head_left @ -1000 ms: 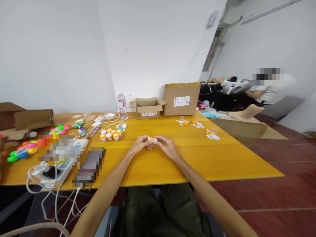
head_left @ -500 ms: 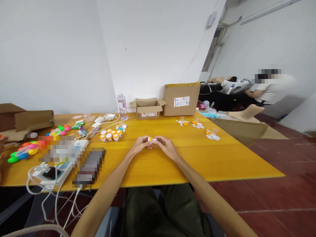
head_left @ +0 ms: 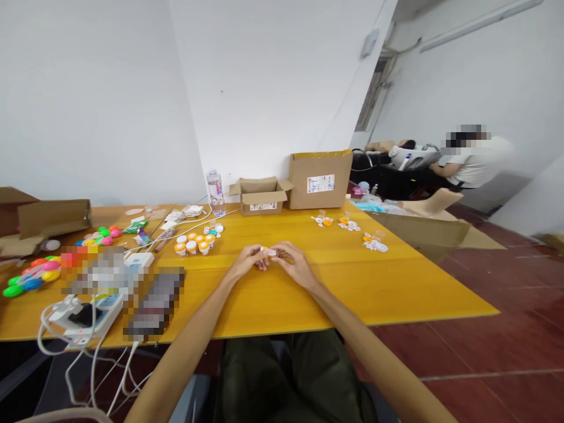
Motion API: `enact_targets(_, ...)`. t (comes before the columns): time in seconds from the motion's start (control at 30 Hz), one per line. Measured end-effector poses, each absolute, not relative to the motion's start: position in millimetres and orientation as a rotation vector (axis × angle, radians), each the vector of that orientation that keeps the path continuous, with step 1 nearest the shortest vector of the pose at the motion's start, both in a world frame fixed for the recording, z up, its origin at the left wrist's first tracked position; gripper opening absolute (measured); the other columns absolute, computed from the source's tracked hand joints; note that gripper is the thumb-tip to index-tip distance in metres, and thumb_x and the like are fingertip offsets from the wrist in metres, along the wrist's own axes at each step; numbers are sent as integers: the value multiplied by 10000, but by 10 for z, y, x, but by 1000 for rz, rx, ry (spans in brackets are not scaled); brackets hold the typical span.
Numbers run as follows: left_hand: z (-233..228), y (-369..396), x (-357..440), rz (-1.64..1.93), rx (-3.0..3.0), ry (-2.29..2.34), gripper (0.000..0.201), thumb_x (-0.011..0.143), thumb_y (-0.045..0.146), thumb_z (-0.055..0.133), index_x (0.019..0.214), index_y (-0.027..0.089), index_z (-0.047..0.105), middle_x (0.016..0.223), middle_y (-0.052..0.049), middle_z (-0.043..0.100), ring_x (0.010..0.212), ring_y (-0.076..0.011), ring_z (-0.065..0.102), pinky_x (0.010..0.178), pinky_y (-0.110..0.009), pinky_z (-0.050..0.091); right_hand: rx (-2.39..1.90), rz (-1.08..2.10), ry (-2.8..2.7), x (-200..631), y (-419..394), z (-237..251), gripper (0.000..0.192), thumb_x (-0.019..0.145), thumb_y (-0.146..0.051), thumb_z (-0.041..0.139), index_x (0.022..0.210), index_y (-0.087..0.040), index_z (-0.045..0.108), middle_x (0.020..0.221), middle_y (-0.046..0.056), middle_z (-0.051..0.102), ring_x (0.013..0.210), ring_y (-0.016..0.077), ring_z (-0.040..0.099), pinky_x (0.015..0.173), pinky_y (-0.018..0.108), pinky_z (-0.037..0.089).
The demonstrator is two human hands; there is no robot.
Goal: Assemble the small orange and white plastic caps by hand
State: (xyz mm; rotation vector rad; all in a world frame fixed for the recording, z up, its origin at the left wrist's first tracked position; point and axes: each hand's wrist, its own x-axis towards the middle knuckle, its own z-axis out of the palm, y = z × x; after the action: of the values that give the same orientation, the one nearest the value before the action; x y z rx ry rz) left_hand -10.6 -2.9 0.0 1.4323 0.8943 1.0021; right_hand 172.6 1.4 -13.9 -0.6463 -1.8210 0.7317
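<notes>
And there it is, a small plastic piece (head_left: 272,252), mostly white, dark specks showing on its face, pinched right between the fingertips of the left hand (head_left: 251,258) and the right hand (head_left: 294,263)! It's tiny, lying roughly sideways from one grip to the other, over the middle of the table (head_left: 282,299). Fingers cover both ends, so its full shape is hidden, its finer detail too small to tell.
</notes>
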Motion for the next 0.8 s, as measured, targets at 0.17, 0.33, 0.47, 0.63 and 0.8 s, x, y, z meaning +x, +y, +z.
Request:
enact_targets(0.17,-21,1,-110,1034,1464,865,437,669,533,751,818,143,622,639,-6,653,534,-119,607,557,-241,471,-757,839,-1778,1723,48,-189,243,816,-403,635,984,-234,681,916,47,659,851,190,640,761,323,537)
enact_targets(0.33,-29,2,-104,1050,1471,871,437,670,505,762,886,152,621,662,2,651,563,-125,616,580,-250,479,-820,886,-1770,1710,41,-174,272,816,-440,609,948,-217,694,890,49,703,805,193,646,742,323,529)
enact_targets(0.47,-25,-14,-95,1071,1455,865,475,660,507,768,955,174,604,670,19,640,556,-115,605,571,-243,471,-865,936,-1765,1698,26,-148,303,824,-476,576,888,-205,696,746,25,681,644,165,606,625,291,509)
enact_targets(0.63,-19,-22,-86,1076,1482,887,471,645,497,779,946,177,610,676,18,634,569,-113,599,575,-238,463,-880,976,-1763,1702,24,-129,320,819,-498,567,852,-202,685,681,7,647,581,150,579,572,275,492)
enact_targets(0.8,-13,-10,-80,1084,1478,871,480,635,546,770,887,168,616,629,20,634,529,-108,587,558,-236,464,-825,936,-1760,1703,24,-140,268,812,-454,596,893,-210,671,796,28,684,719,171,629,674,293,516)
